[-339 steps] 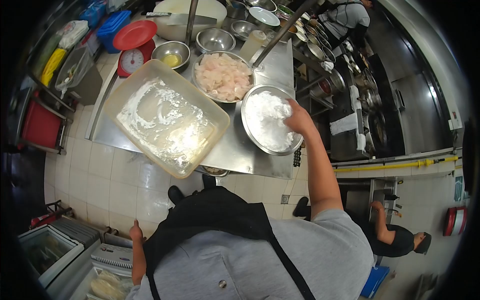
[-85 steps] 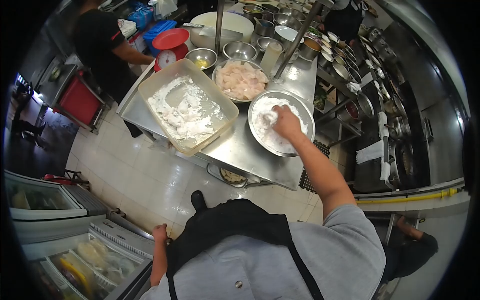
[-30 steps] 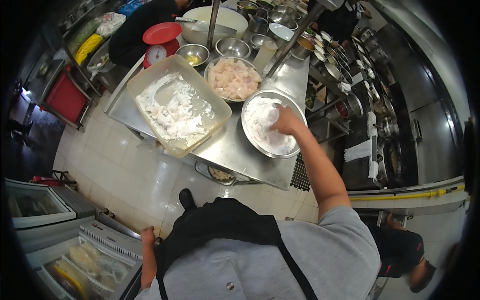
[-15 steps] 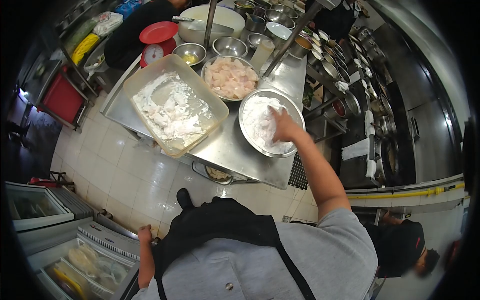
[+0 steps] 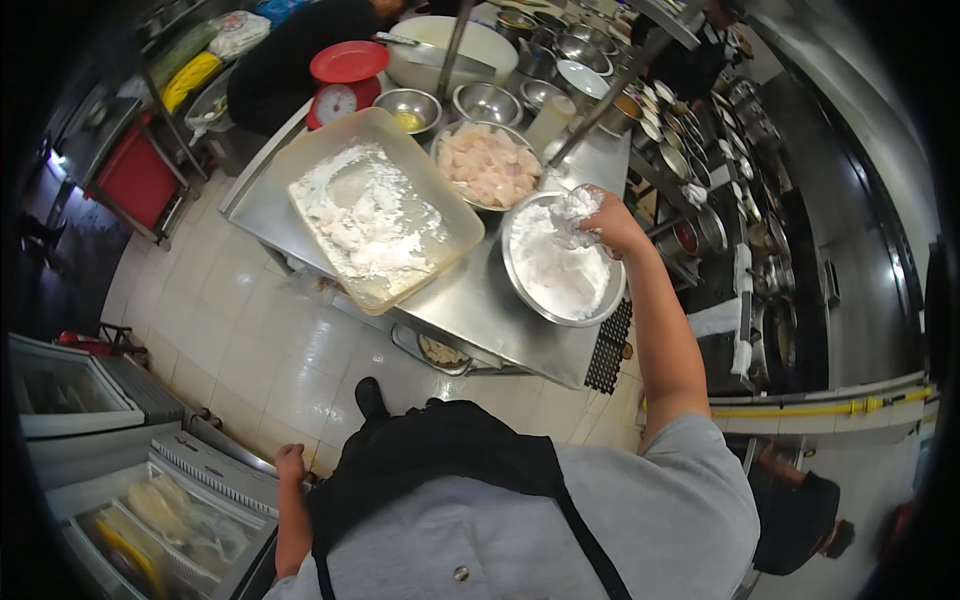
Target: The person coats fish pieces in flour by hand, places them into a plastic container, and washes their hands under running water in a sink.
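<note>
My right hand point(image 5: 605, 222) is at the upper right rim of a steel bowl point(image 5: 617, 297) of white flour point(image 5: 555, 265). Its fingers are closed on a white, lumpy handful of flour point(image 5: 577, 207); whether anything is inside the lump cannot be seen. Beside it stands a bowl of cut pale raw meat, which looks like chicken point(image 5: 488, 165). To the left lies a rectangular plastic tub point(image 5: 462, 220) with flour and coated pieces point(image 5: 375, 235) in it. My left hand point(image 5: 290, 462) hangs low at my side by the freezer, fingers curled, nothing visible in it.
A red kitchen scale point(image 5: 348, 65), smaller steel bowls point(image 5: 487, 103) and a squeeze bottle point(image 5: 550, 125) stand farther back on the steel table point(image 5: 470, 320). A metal post point(image 5: 615, 85) rises beside the bowls. An open-topped freezer point(image 5: 215, 470) is at lower left. Other people work nearby.
My right hand has risen from the middle of the flour to the bowl's upper right rim, now gripping a white clump. The view has shifted slightly. My left hand stays low.
</note>
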Motion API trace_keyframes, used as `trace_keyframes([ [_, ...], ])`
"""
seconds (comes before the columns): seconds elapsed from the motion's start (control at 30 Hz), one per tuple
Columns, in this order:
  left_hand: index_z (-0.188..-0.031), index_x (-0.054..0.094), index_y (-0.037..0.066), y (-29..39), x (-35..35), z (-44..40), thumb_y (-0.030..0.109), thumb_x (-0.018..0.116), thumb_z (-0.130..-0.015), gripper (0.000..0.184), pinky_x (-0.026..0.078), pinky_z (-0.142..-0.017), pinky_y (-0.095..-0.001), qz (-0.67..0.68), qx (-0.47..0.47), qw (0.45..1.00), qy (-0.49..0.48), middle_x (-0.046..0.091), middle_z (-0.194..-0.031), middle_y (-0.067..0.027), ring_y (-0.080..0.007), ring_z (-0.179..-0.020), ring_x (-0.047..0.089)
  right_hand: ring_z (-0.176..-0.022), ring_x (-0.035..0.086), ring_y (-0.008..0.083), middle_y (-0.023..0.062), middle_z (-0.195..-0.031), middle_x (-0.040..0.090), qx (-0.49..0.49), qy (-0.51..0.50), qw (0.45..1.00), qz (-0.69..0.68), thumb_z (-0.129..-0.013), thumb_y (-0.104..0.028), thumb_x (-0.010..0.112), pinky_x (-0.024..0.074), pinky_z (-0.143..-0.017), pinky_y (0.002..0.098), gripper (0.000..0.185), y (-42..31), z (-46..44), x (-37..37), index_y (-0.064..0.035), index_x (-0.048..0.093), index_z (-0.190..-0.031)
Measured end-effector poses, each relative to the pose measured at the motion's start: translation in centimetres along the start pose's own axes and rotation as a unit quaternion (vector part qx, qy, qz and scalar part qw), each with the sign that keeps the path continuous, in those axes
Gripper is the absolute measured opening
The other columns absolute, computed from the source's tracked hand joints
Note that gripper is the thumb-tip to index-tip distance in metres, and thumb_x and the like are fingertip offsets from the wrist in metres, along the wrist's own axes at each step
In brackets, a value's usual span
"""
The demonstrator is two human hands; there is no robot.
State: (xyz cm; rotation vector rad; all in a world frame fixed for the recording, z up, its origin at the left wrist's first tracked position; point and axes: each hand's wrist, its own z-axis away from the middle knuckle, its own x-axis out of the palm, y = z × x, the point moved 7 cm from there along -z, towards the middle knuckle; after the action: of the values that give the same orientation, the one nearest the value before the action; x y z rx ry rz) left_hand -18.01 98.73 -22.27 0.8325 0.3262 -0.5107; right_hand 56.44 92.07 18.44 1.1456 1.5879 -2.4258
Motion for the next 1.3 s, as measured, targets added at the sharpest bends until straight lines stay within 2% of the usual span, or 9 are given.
trace_keyframes([
  [0.13, -0.107, 0.06, 0.001, 5.0, 1.4, 3.1, 0.024, 0.067, -0.078, 0.038, 0.046, -0.051, -0.0332, 0.012, -0.094, 0.995, 0.005, 0.06, -0.087, -0.0131, -0.0211, -0.067, 0.055, -0.087, 0.065, 0.024, 0.0155, -0.101, 0.063, -0.061, -0.08, 0.955, -0.277, -0.063, 0.009, 0.067, 0.0531, -0.073, 0.0346, 0.06, -7.2, -2.2, 6.8, 0.0055, 0.048, -0.12],
  [0.3, -0.113, 0.056, 0.003, 6.5, 2.8, 1.5, 0.027, 0.067, -0.078, 0.044, 0.046, -0.047, -0.0325, -0.002, -0.071, 0.997, -0.024, 0.058, -0.091, -0.0121, -0.0222, -0.07, 0.055, -0.086, 0.065, 0.0246, 0.0144, -0.099, 0.064, -0.012, -0.141, 0.964, -0.224, -0.066, 0.002, 0.069, 0.0528, -0.072, 0.0337, 0.049, -9.0, -7.6, 16.5, 0.0039, 0.056, -0.112],
  [0.47, -0.111, 0.056, 0.001, 4.5, 1.5, 0.0, 0.026, 0.066, -0.079, 0.042, 0.047, -0.05, -0.036, -0.004, -0.083, 0.996, -0.027, 0.058, -0.092, -0.0128, -0.0248, -0.072, 0.056, -0.088, 0.064, 0.0286, 0.0179, -0.099, 0.065, -0.037, -0.058, 0.997, 0.021, -0.065, -0.007, 0.072, 0.0506, -0.074, 0.0374, 0.051, -8.4, -5.9, 10.1, -0.0006, 0.059, -0.114],
  [0.6, -0.107, 0.057, -0.001, 2.0, 0.8, -0.2, 0.026, 0.066, -0.079, 0.04, 0.049, -0.053, -0.0386, 0.003, -0.093, 0.995, -0.032, 0.06, -0.092, -0.015, -0.027, -0.077, 0.058, -0.105, 0.057, 0.0361, 0.0247, -0.115, 0.057, 0.002, -0.153, 0.854, 0.497, -0.061, -0.009, 0.076, 0.0473, -0.087, 0.0404, 0.072, 1.2, -1.0, 5.2, -0.0069, 0.049, -0.128],
  [0.63, -0.102, 0.061, -0.003, 4.2, 0.7, 1.8, 0.029, 0.064, -0.081, 0.038, 0.048, -0.08, -0.0424, -0.033, -0.086, 0.995, -0.031, 0.062, -0.099, -0.0161, -0.0308, -0.092, 0.058, -0.106, 0.057, 0.0346, 0.023, -0.114, 0.058, -0.006, -0.118, 0.85, 0.513, -0.062, -0.01, 0.076, 0.0472, -0.087, 0.0406, 0.072, 2.9, 1.5, 5.7, -0.0069, 0.047, -0.129],
  [0.7, -0.102, 0.061, -0.003, 4.3, 0.7, 1.7, 0.028, 0.064, -0.08, 0.038, 0.048, -0.08, -0.0404, -0.091, -0.063, 0.993, -0.036, 0.063, -0.098, -0.0165, -0.0299, -0.091, 0.058, -0.108, 0.056, 0.0332, 0.0213, -0.113, 0.059, -0.012, -0.082, 0.848, 0.524, -0.063, -0.01, 0.076, 0.0472, -0.087, 0.0408, 0.073, 6.0, 3.0, 6.0, -0.0069, 0.045, -0.129],
  [0.9, -0.105, 0.056, 0.001, 4.9, 1.5, 1.5, 0.027, 0.064, -0.08, 0.037, 0.051, -0.064, -0.046, -0.066, -0.075, 0.993, -0.07, 0.058, -0.094, -0.0154, -0.0315, -0.085, 0.056, -0.104, 0.054, 0.0421, 0.0239, -0.124, 0.047, -0.022, 0.01, 0.953, 0.3, -0.069, -0.014, 0.069, 0.0464, -0.088, 0.0437, 0.061, 9.0, 0.8, 1.5, -0.0068, 0.049, -0.126],
  [1.07, -0.105, 0.056, 0.003, 5.3, 1.4, 1.0, 0.028, 0.063, -0.081, 0.035, 0.051, -0.065, -0.0459, -0.028, -0.106, 0.994, -0.028, 0.056, -0.098, -0.0144, -0.0321, -0.088, 0.055, -0.107, 0.048, 0.0469, 0.023, -0.121, 0.048, -0.011, 0.105, 0.908, 0.406, -0.059, -0.031, 0.079, 0.0471, -0.089, 0.0436, 0.071, 4.6, 3.4, 8.9, -0.0093, 0.054, -0.122],
  [1.3, -0.104, 0.055, 0.004, 3.7, 1.0, 1.2, 0.027, 0.064, -0.081, 0.034, 0.05, -0.066, -0.0519, -0.044, -0.084, 0.994, -0.052, 0.056, -0.098, -0.0135, -0.0316, -0.091, 0.054, -0.09, 0.062, 0.0308, 0.0257, -0.106, 0.06, 0.056, 0.093, 0.985, 0.131, -0.068, -0.005, 0.068, 0.0497, -0.078, 0.0334, 0.059, 5.9, 1.1, 0.2, 0.0016, 0.049, -0.124],
])
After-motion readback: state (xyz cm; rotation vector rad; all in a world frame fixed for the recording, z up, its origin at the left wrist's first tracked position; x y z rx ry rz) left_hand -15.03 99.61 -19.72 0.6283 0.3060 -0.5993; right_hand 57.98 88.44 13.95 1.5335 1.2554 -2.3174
